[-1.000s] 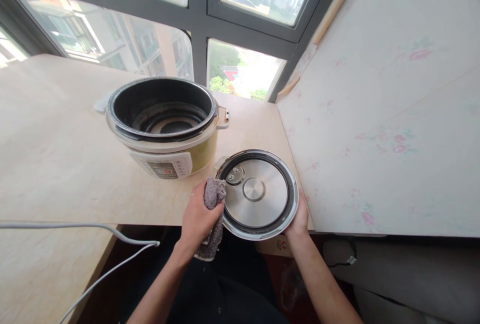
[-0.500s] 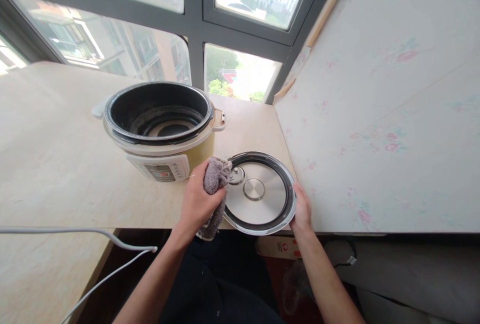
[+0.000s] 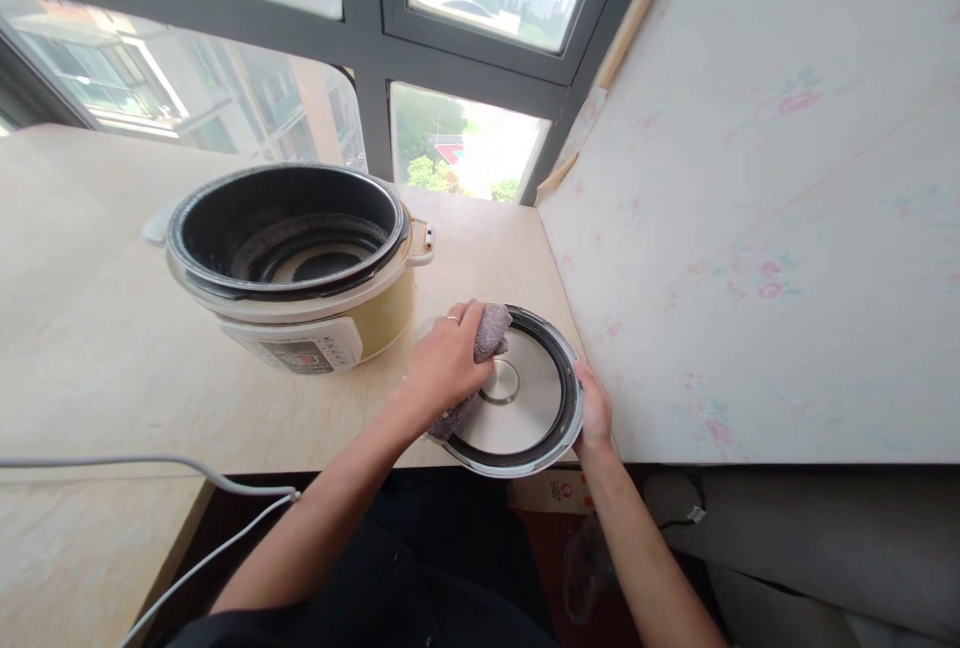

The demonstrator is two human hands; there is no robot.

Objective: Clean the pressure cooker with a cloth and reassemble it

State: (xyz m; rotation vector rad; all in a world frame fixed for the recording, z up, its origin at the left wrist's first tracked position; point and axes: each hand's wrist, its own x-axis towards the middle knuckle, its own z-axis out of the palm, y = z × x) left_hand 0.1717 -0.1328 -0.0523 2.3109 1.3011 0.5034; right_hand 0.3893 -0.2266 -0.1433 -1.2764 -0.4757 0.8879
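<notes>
My left hand [image 3: 448, 360] is closed around a bunched grey-brown cloth [image 3: 492, 330] and presses it over the left part of a round metal lid [image 3: 525, 408]. The lid shows its steel inner face and a black sealing ring. At its right edge, my right hand [image 3: 594, 406] grips the rim, the fingers partly hidden beneath. To the left stands a white and yellow-green electric pressure cooker [image 3: 382, 313], uncovered, with a dark inside and a control panel on its front.
The cooker rests on a pale countertop [image 3: 82, 328] beside windows. A flowered wall [image 3: 750, 228] bounds the right side. Grey cables [image 3: 150, 463] cross the lower left, and a cardboard box [image 3: 551, 491] lies below the counter edge.
My left hand has moved right with the cloth, from the lid's left edge onto its inner face. My right hand still holds the rim. The view has shifted slightly.
</notes>
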